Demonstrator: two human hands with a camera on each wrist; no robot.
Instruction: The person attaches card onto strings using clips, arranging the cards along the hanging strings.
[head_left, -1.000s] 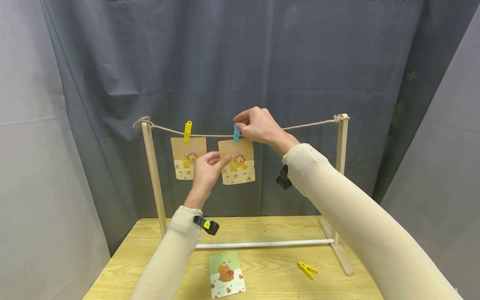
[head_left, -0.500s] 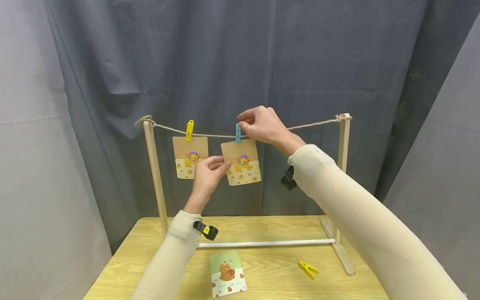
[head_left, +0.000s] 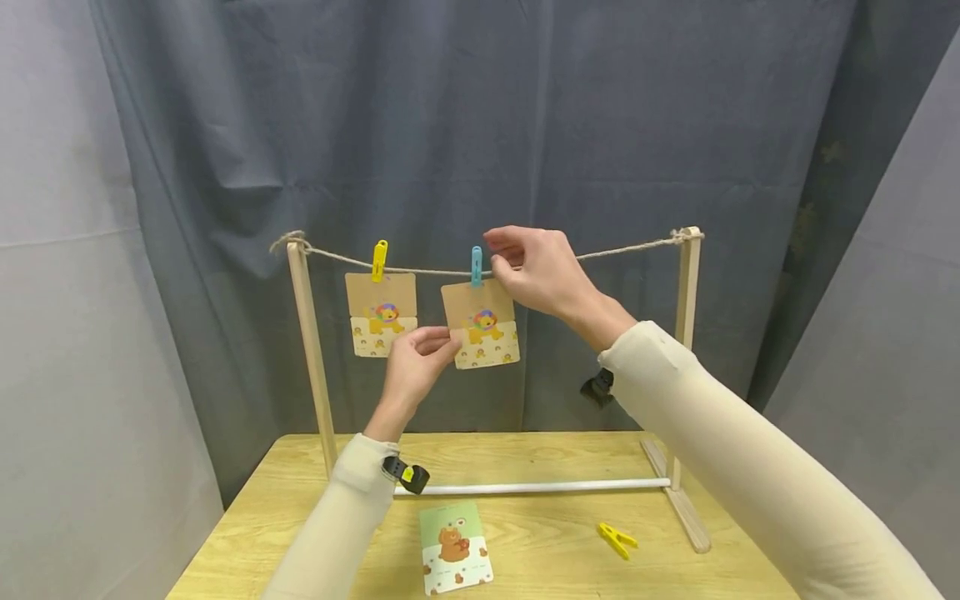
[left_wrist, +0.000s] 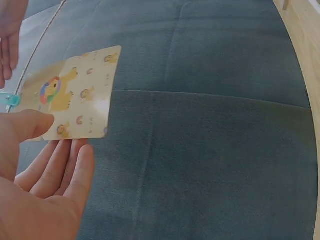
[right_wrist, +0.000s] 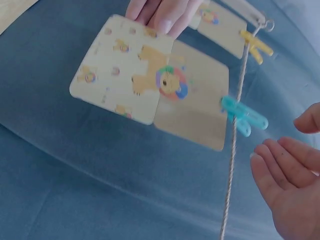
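A lion card [head_left: 482,325] hangs slightly tilted from the rope [head_left: 431,272], held at its top edge by a blue clothespin [head_left: 476,267]. My left hand [head_left: 415,362] pinches the card's left edge, thumb in front and fingers behind. Just right of the clothespin is my right hand [head_left: 543,271], its fingers apart from it. In the right wrist view, a gap shows between the blue clothespin [right_wrist: 244,116] and the loosely bent right fingers [right_wrist: 280,167]. A second lion card [head_left: 378,304] hangs to the left under a yellow clothespin [head_left: 379,261], partly behind my left hand.
The rope runs between two wooden posts [head_left: 311,358] joined low down by a white rod [head_left: 532,487]. On the wooden table [head_left: 555,450] lie a green and white bear card [head_left: 455,550] and a yellow clothespin [head_left: 617,539]. A grey curtain [head_left: 637,125] hangs behind.
My right hand has let go of the blue clothespin and moved right and slightly down. My left hand has slid a little down the card's edge.
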